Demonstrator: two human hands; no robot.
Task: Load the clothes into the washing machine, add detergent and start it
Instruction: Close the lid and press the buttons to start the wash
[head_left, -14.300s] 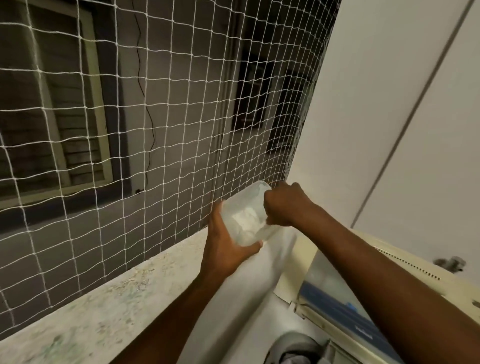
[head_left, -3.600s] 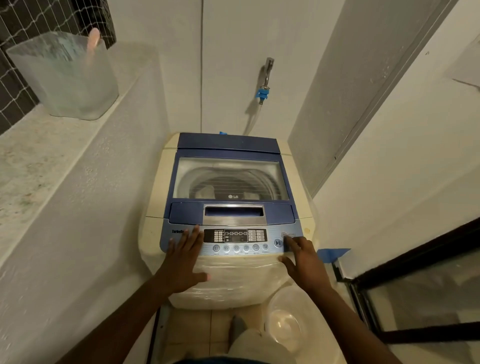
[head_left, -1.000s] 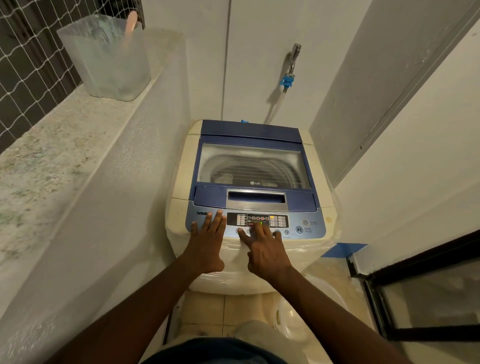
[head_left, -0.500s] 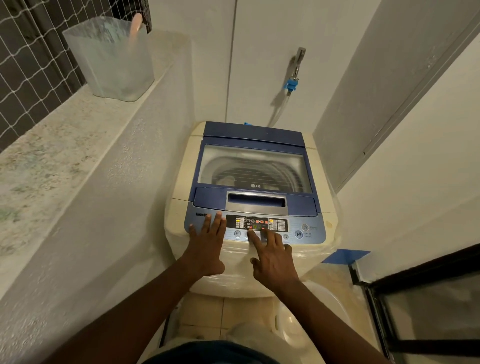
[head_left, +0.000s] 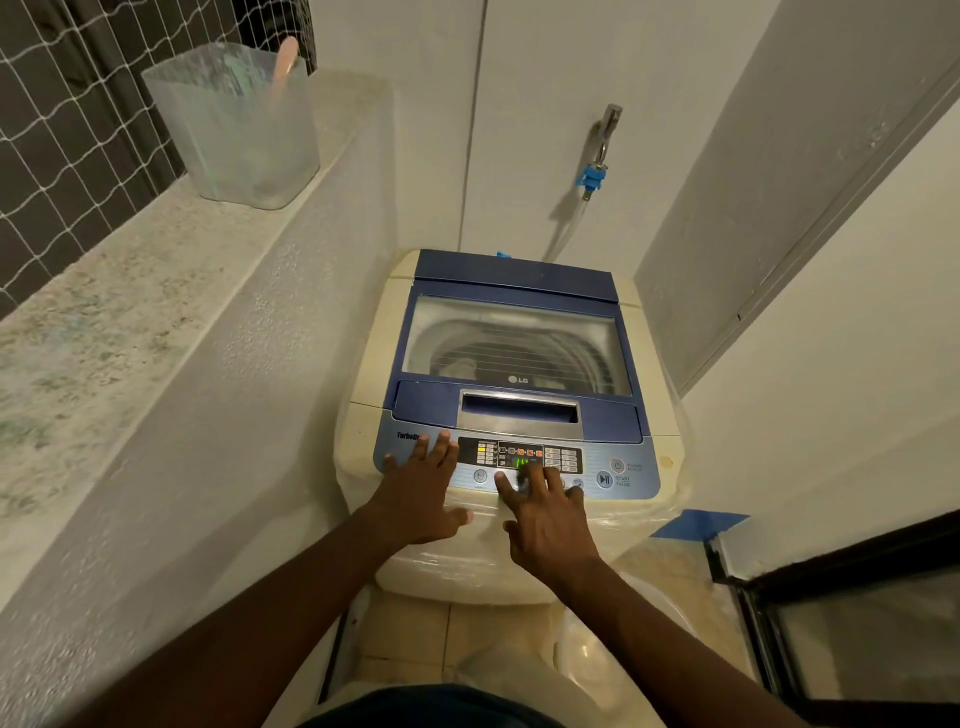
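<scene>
Top-loading washing machine (head_left: 511, 395) stands in a narrow alcove between a rough white ledge wall on the left and a white wall on the right. Lid (head_left: 517, 340) closed; through its clear window the drum and a pale item inside are dimly visible. Control panel (head_left: 519, 465) runs along the front edge, nearest the person; several indicator lights lit in orange-red, green digits showing on the display, exact reading unclear.

Left hand (head_left: 418, 496): flat, fingers spread, palm down on the left part of the control panel and the machine's front rim. Holds nothing.

Right hand (head_left: 545, 512): fingers spread and extended, fingertips on the row of buttons just below the lit display, centre of the panel. Holds nothing. Which button is under which finger cannot be told. Start/pause button (head_left: 604, 479) lies to the right of this hand, uncovered.

Both hands sit at the front of the machine, close together, lid handle recess (head_left: 519, 408) just beyond them.

Frosted plastic container (head_left: 236, 122) stands on the stone ledge (head_left: 104, 317) upper left, well apart from the hands; a pinkish handle (head_left: 285, 57) sticks out of it. Tap with blue fitting (head_left: 592, 174) on the back wall, hose leading down behind the machine. Pale basin (head_left: 608, 670) on the floor by the person's right arm.
</scene>
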